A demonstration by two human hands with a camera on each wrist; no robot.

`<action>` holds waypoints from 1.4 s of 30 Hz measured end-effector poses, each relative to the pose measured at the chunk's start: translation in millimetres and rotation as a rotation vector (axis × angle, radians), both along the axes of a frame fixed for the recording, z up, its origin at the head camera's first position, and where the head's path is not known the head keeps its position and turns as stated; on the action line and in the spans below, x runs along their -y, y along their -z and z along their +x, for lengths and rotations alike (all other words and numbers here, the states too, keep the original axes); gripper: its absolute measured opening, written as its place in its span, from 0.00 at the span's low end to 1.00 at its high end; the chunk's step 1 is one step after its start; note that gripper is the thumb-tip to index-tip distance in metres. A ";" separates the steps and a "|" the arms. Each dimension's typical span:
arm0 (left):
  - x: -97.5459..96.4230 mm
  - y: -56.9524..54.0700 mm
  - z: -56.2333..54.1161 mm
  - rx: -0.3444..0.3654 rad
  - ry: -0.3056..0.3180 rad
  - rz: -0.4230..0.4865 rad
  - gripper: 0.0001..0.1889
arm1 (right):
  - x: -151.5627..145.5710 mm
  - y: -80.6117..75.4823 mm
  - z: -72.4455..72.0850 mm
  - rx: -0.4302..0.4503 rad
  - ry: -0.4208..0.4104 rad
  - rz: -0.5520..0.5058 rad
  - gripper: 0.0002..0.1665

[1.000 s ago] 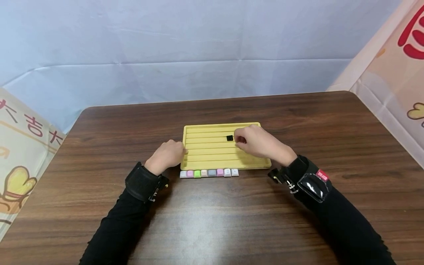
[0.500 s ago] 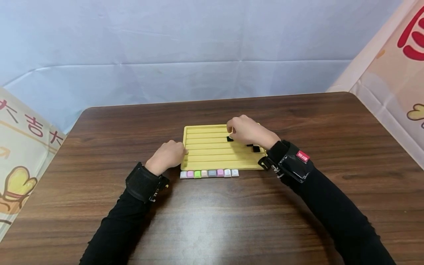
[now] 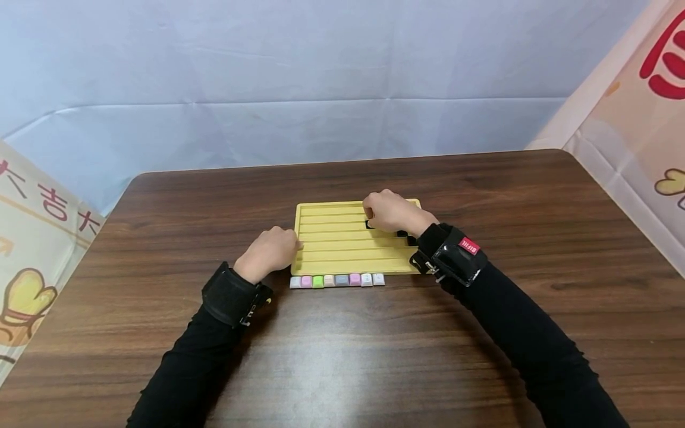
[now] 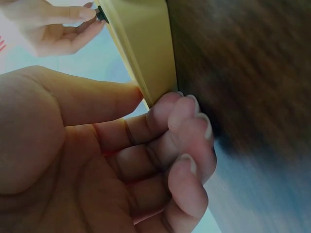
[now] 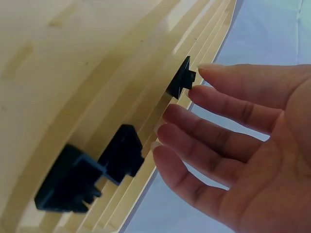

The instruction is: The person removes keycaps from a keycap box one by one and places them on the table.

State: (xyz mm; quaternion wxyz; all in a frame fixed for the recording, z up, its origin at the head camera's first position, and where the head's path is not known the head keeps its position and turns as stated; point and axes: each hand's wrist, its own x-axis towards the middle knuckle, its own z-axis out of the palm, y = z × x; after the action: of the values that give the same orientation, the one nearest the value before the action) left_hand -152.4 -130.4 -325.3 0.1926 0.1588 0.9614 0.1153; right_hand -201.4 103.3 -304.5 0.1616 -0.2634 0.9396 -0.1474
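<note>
A yellow ridged tray (image 3: 337, 244) lies on the table. My left hand (image 3: 270, 252) grips its left edge, thumb on the rim and curled fingers against the outer side in the left wrist view. My right hand (image 3: 393, 212) is over the tray's upper right part. Its thumb and index finger pinch the small stem of a black square piece (image 5: 181, 80), perhaps a key switch, which sits against the ridges. Two more black pieces, a nearer one (image 5: 68, 182) and a middle one (image 5: 121, 154), stand on the tray under my right wrist, partly hidden in the head view.
A row of several coloured keycaps (image 3: 341, 280) lies along the tray's front edge. The brown wooden table (image 3: 321, 356) extends around it. A pale blue cloth (image 3: 321, 119) hangs behind, with printed cloths at both sides.
My right hand has moved left from beside the black piece and now has its fingertips on it. Two other black pieces have come into sight near the wrist. My left hand stays put.
</note>
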 end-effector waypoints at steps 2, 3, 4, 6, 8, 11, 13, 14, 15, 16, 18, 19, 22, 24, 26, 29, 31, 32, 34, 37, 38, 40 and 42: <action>0.0 -0.4 -0.1 -0.004 0.003 0.001 0.23 | 0.6 0.4 -0.1 -0.004 0.002 0.005 0.03; 0.0 -0.4 0.0 -0.005 0.003 0.000 0.23 | 1.0 0.5 -0.2 -0.007 0.000 0.007 0.03; -0.2 -0.6 0.1 -0.004 0.001 -0.001 0.23 | 1.1 0.7 -0.1 -0.009 -0.004 0.009 0.03; -0.6 -0.6 0.1 -0.006 -0.003 -0.005 0.23 | 1.3 0.8 0.1 -0.015 -0.011 0.014 0.04; -0.9 -0.7 0.1 -0.007 -0.006 -0.008 0.23 | 1.3 0.8 0.5 -0.017 -0.016 0.016 0.05; -1.8 -0.8 -0.4 -0.007 -0.012 -0.013 0.23 | 1.3 0.9 1.2 -0.019 -0.016 0.020 0.05; -2.1 -0.7 -0.7 -0.005 -0.014 -0.014 0.22 | 1.4 1.3 1.3 -0.020 -0.015 0.021 0.06; -2.3 -0.6 -0.8 -0.002 -0.015 -0.014 0.22 | 1.5 1.6 1.3 -0.020 -0.012 0.022 0.06; -2.4 -0.6 -0.9 -0.001 -0.016 -0.013 0.23 | 1.7 1.7 1.2 -0.021 -0.009 0.022 0.06; -2.5 -0.6 -0.9 0.002 -0.017 -0.013 0.23 | 1.8 2.0 1.1 -0.022 -0.008 0.023 0.07; -2.8 -0.6 -0.9 0.003 -0.018 -0.012 0.23 | 2.1 2.7 0.6 -0.024 -0.004 0.029 0.08; -2.9 -0.7 -0.8 0.003 -0.018 -0.011 0.23 | 2.1 3.2 0.3 -0.026 -0.005 0.033 0.08; -3.2 -0.8 -0.8 0.000 -0.016 -0.012 0.22 | 2.3 4.0 0.0 -0.036 -0.008 0.046 0.09; -3.4 -0.9 -0.8 -0.003 -0.014 -0.013 0.22 | 2.2 3.9 0.6 -0.041 -0.009 0.049 0.08; -3.5 -0.8 -0.9 -0.003 -0.013 -0.016 0.22 | 2.0 3.4 1.7 -0.046 -0.008 0.044 0.07; -3.5 -0.7 -1.1 0.000 -0.015 -0.021 0.22 | 1.3 3.2 3.5 -0.048 -0.009 0.019 0.08; -3.3 -0.3 -1.2 0.000 -0.016 -0.022 0.22 | 0.3 3.8 4.3 -0.054 -0.007 0.003 0.09; -3.4 -0.3 -1.2 0.000 -0.015 -0.022 0.22 | -0.2 4.1 4.6 -0.057 -0.005 -0.007 0.09; -3.3 0.0 -1.2 -0.002 -0.013 -0.019 0.22 | -1.3 4.4 5.4 -0.065 0.005 -0.024 0.11; -3.1 0.3 -1.1 -0.002 -0.012 -0.012 0.23 | -3.8 3.6 6.9 -0.080 0.020 -0.055 0.12; -3.0 0.5 -1.2 -0.003 -0.011 -0.011 0.23 | -4.6 2.8 7.7 -0.086 0.025 -0.067 0.13; -3.0 0.8 -1.4 -0.003 -0.012 -0.010 0.23 | -6.7 0.9 9.4 -0.099 0.034 -0.090 0.14; -2.9 0.9 -1.2 -0.004 -0.008 -0.010 0.22 | -9.3 -1.1 11.7 -0.108 0.041 -0.112 0.13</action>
State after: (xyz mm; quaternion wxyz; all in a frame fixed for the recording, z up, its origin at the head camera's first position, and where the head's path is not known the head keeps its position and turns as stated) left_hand -153.6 -127.5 -326.2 0.1912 0.1541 0.9630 0.1108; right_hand -189.7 112.7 -303.5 0.0925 -0.2602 0.9424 -0.1887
